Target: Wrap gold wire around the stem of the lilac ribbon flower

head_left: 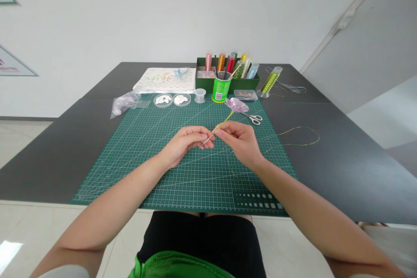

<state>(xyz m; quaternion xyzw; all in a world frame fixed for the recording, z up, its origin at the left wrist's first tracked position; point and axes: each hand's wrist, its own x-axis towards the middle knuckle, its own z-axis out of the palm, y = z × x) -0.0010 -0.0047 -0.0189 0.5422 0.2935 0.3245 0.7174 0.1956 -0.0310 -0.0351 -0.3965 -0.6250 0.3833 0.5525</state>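
Note:
A lilac artificial flower (237,105) on a thin stem is held between my two hands above the green cutting mat (182,186). My right hand (240,138) pinches the stem where its green wrapping runs down. Lower on the same stem, my left hand (190,141) has its thumb and fingers closed around the pale bare end. A fine yellow-green thread (302,144) loops over the tabletop to the right and trails back across the mat toward my right hand. Behind the flower lies a pair of small scissors (256,119), partly hidden by the petals.
At the back stand a green box (205,83) of colored thread spools, a green can (222,89) with tools, and a green thread spool (271,81). Two dishes of white pieces (163,100), a clear plastic bag (124,103) and white sheets (164,79) lie left.

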